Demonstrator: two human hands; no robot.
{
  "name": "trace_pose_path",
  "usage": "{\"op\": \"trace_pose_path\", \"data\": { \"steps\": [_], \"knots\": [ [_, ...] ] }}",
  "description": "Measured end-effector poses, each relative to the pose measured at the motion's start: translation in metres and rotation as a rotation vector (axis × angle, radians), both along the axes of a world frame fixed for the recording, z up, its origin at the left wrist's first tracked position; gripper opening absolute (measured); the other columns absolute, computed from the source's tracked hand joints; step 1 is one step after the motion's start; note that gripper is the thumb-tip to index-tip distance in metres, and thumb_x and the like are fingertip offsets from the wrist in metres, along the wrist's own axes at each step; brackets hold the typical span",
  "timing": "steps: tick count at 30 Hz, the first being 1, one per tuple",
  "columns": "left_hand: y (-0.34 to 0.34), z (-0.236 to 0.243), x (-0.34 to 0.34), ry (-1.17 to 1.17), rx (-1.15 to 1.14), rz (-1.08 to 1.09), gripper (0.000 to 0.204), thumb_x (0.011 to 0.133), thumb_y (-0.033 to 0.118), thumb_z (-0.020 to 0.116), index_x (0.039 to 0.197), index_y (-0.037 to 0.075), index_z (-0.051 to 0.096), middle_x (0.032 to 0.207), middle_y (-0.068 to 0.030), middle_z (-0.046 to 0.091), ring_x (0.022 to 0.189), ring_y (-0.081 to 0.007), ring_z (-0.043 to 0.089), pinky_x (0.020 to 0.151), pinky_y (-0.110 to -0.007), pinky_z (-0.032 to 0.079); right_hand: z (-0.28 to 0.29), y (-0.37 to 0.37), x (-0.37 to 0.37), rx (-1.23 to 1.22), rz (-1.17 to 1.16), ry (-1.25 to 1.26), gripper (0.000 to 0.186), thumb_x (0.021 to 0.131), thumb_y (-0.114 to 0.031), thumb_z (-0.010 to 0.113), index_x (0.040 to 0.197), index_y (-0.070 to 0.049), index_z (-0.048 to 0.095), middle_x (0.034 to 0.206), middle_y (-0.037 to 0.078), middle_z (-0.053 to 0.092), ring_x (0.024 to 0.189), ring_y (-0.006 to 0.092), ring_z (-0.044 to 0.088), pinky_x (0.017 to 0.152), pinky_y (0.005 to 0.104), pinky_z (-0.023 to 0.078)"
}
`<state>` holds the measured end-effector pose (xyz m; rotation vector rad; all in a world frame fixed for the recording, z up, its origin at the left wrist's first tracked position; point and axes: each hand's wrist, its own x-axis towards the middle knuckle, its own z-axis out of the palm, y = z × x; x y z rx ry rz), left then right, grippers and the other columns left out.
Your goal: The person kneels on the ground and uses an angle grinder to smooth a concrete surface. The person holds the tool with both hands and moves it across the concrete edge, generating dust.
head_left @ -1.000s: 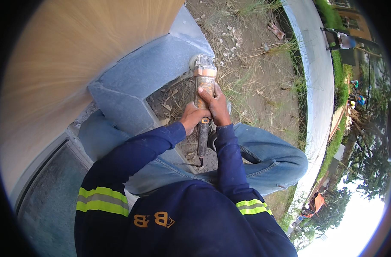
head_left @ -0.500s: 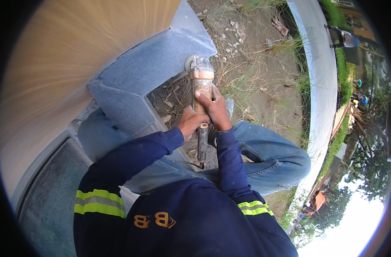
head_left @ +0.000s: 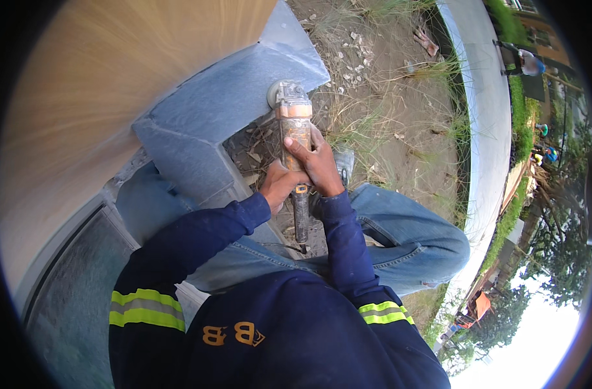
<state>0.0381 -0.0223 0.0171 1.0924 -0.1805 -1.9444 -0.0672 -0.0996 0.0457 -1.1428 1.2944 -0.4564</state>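
Note:
Both of my hands grip a dusty orange and black angle grinder (head_left: 296, 133). My left hand (head_left: 281, 184) is wrapped round the lower body, near where the dark handle begins. My right hand (head_left: 322, 162) closes over the middle of the body from the right, its thumb lying on top. The grinder's pale round disc (head_left: 272, 95) meets the edge of a blue-grey stone slab (head_left: 244, 81). A cord trails from the handle's lower end toward my legs. Whether the disc spins I cannot tell.
A wood-grained panel (head_left: 127, 58) rises on the left beside the slab. Right of the slab lies soil (head_left: 400, 123) with dry grass and pale chips, bounded by a curved pale kerb (head_left: 484, 129). My bent knees flank the grinder. A person (head_left: 526, 63) is far off at upper right.
The grinder and both hands have shifted slightly left, carrying the disc a little further over the slab. My grip on it is the same.

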Motion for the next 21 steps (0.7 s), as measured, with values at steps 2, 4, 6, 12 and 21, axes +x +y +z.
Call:
{"op": "trace_pose_path", "data": {
  "steps": [2,4,6,12,21],
  "knots": [
    [-0.006,0.008,-0.007,0.026,-0.027,-0.025,0.042,0.081,0.003,0.071,0.12,-0.006,0.059,0.102,-0.0122,0.069,0.093,-0.0193,0.07,0.08,-0.033,0.055,0.0,0.001,-0.012,0.019,-0.092,-0.024,0.063,0.094,-0.033,0.078,0.141,0.002,0.054,0.121,0.011,0.067,0.105,0.0152,0.064,0.091,0.0316,0.053],
    [-0.021,-0.002,-0.01,-0.013,-0.017,-0.094,0.042,0.08,0.004,0.071,0.119,-0.005,0.059,0.1,-0.0111,0.069,0.09,-0.0187,0.069,0.077,-0.032,0.054,0.001,-0.011,-0.016,0.012,-0.102,-0.008,0.058,0.094,-0.031,0.078,0.136,0.001,0.056,0.117,0.01,0.068,0.099,0.0145,0.065,0.086,0.0308,0.054],
    [-0.04,-0.004,-0.011,-0.023,-0.004,-0.135,0.041,0.08,0.004,0.071,0.118,-0.004,0.059,0.098,-0.0105,0.068,0.087,-0.018,0.068,0.075,-0.032,0.053,-0.002,-0.026,-0.017,0.006,-0.153,-0.015,0.055,0.094,-0.03,0.079,0.135,0.001,0.057,0.115,0.009,0.069,0.095,0.0139,0.066,0.084,0.0301,0.055],
    [-0.044,-0.017,0.007,-0.055,-0.006,0.056,0.033,0.076,0.004,0.073,0.107,-0.006,0.065,0.095,-0.0102,0.07,0.085,-0.0191,0.068,0.075,-0.033,0.052,-0.011,-0.042,0.015,0.005,-0.062,-0.048,0.059,0.091,-0.03,0.081,0.135,0.002,0.058,0.115,0.009,0.069,0.098,0.0139,0.066,0.085,0.0299,0.054],
    [-0.022,0.0,-0.004,-0.007,-0.024,-0.064,0.038,0.08,0.004,0.07,0.116,-0.004,0.06,0.1,-0.0109,0.068,0.088,-0.0182,0.069,0.077,-0.032,0.054,-0.005,-0.016,-0.009,0.017,-0.089,-0.037,0.058,0.093,-0.029,0.079,0.136,0.002,0.056,0.115,0.01,0.068,0.099,0.0142,0.066,0.086,0.0303,0.054]
  ]
}}
